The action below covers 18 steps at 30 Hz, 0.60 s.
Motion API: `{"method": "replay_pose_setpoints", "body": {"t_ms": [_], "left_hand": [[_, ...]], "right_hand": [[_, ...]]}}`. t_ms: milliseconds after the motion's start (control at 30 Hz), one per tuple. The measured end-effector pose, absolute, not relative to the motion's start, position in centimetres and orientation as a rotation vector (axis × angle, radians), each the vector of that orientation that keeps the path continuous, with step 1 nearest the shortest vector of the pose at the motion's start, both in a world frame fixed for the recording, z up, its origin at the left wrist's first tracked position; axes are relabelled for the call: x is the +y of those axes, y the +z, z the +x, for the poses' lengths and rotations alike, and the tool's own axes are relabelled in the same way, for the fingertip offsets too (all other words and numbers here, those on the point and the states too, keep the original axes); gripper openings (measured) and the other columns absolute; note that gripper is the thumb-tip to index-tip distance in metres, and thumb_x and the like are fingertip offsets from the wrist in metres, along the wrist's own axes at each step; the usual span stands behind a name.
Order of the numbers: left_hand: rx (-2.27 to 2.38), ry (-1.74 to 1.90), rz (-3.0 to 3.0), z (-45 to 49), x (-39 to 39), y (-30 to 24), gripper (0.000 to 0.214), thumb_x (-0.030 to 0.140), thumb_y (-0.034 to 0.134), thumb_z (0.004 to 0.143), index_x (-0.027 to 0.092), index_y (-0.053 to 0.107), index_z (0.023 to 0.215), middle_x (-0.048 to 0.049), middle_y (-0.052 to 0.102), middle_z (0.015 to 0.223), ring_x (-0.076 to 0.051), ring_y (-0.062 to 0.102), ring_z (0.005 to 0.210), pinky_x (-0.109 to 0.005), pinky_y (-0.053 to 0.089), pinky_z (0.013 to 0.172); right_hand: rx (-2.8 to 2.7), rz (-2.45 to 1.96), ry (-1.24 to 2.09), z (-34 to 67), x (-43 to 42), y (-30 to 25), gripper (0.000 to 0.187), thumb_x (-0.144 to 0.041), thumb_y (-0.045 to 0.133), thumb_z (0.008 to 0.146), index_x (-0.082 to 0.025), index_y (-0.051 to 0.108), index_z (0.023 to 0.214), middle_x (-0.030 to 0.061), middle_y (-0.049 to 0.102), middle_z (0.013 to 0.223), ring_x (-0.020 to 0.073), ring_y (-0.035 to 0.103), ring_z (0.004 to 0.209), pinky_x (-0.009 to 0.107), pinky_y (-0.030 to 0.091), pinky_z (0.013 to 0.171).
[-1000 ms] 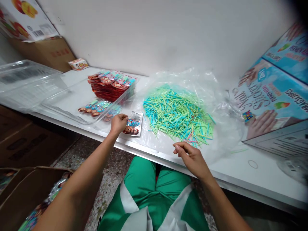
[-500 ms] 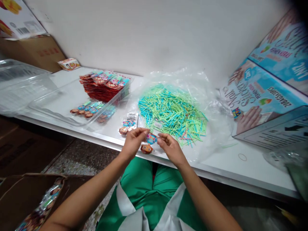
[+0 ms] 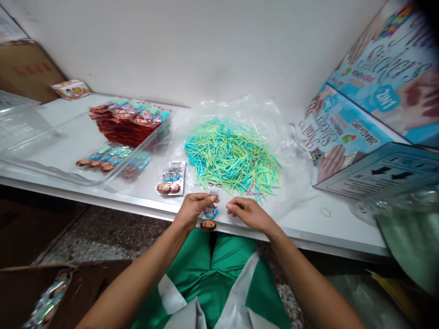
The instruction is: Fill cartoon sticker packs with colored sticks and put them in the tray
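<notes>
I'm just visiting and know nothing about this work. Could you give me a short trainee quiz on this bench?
1. Which hand holds a packet?
2. True or false: all the loose sticks are green.
3. What stands to the right of the sticks? A) a lamp; B) blue boxes; C) a kettle.

Key: 1. The left hand. 2. False: many are blue, a few pink. 3. B.

Gap between left hand [image 3: 192, 212] and right hand [image 3: 249, 213], stick pile [image 3: 233, 157] beyond, cartons [image 3: 360, 123] rightward
</notes>
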<state>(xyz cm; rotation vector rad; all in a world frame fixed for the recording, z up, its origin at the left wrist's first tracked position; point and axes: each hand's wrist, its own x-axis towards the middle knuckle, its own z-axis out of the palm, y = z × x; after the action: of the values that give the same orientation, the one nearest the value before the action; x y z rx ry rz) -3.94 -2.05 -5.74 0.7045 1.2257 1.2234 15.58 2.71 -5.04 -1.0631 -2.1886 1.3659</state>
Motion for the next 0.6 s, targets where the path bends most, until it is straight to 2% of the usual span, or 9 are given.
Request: {"method": "replay_pose_setpoints", "body": {"t_ms": [133, 200, 233, 300, 400, 500, 600], "left_hand": [[1.26, 1.225, 0.652, -3.6, -2.3, -6.4, 0.021, 0.032, 0.079, 0.054, 0.016, 0.073, 0.067, -0.0076, 0.071, 0.073, -0.02, 0.064, 0.075, -0.029, 0.046, 0.07], [1.262, 1.219, 0.625, -3.1, -2.3, -6.6, 0.021, 0.031, 0.08, 0.052, 0.016, 0.073, 0.065, -0.0075, 0.071, 0.071, -0.019, 0.063, 0.073, -0.029, 0.046, 0.068], [1.257, 1.213, 0.612, -2.8, -2.2, -6.7, 0.022, 0.032, 0.08, 0.052, 0.016, 0.072, 0.064, -0.0075, 0.071, 0.071, -0.019, 0.063, 0.072, -0.028, 0.046, 0.067], [1.228, 1.205, 0.599, -2.4, -2.2, -6.7, 0.022, 0.033, 0.08, 0.053, 0.016, 0.072, 0.064, -0.0075, 0.071, 0.073, -0.018, 0.063, 0.071, -0.028, 0.046, 0.067], [1.172, 1.202, 0.609, -2.3, -2.2, -6.6, 0.021, 0.033, 0.078, 0.057, 0.016, 0.072, 0.068, -0.0076, 0.071, 0.077, -0.016, 0.063, 0.073, -0.027, 0.046, 0.069], [1.152, 1.184, 0.594, -2.6, -2.4, -6.6, 0.022, 0.033, 0.077, 0.058, 0.015, 0.072, 0.069, -0.008, 0.071, 0.077, -0.016, 0.063, 0.074, -0.027, 0.046, 0.072], [1.164, 1.155, 0.566, -2.9, -2.4, -6.5, 0.024, 0.034, 0.079, 0.055, 0.015, 0.072, 0.067, -0.0084, 0.071, 0.076, -0.017, 0.063, 0.072, -0.028, 0.046, 0.072]], "right_hand": [[-2.386, -1.464, 0.797, 20.1, 7.2, -4.5, 0.027, -0.036, 0.043, 0.086, -0.018, 0.063, 0.085, 0.0027, 0.066, 0.076, 0.0151, 0.06, 0.07, 0.024, 0.042, 0.064], [-2.418, -1.845, 0.479, 21.5, 10.0, -4.3, 0.028, -0.031, 0.04, 0.087, -0.018, 0.063, 0.088, 0.006, 0.068, 0.085, 0.0172, 0.062, 0.08, 0.024, 0.041, 0.068], [-2.395, -1.943, 0.407, 22.0, 11.5, -4.2, 0.028, -0.029, 0.041, 0.086, -0.015, 0.064, 0.09, 0.0104, 0.068, 0.09, 0.0202, 0.061, 0.086, 0.025, 0.041, 0.071], [-2.335, -2.086, 0.33, 22.6, 14.1, -4.3, 0.03, -0.028, 0.042, 0.085, -0.009, 0.065, 0.092, 0.0187, 0.066, 0.094, 0.0254, 0.061, 0.093, 0.028, 0.041, 0.074], [-2.246, -2.256, 0.291, 23.1, 16.9, -5.0, 0.04, -0.033, 0.044, 0.084, -0.002, 0.062, 0.101, 0.0256, 0.063, 0.102, 0.029, 0.06, 0.096, 0.031, 0.042, 0.074], [-2.241, -2.334, 0.338, 23.5, 18.5, -5.9, 0.046, -0.04, 0.051, 0.078, -0.003, 0.063, 0.103, 0.025, 0.063, 0.103, 0.03, 0.061, 0.095, 0.031, 0.043, 0.072], [-2.252, -2.366, 0.376, 23.7, 19.4, -6.5, 0.039, -0.032, 0.058, 0.072, -0.005, 0.066, 0.099, 0.0232, 0.063, 0.105, 0.0299, 0.06, 0.097, 0.031, 0.044, 0.073]]}}
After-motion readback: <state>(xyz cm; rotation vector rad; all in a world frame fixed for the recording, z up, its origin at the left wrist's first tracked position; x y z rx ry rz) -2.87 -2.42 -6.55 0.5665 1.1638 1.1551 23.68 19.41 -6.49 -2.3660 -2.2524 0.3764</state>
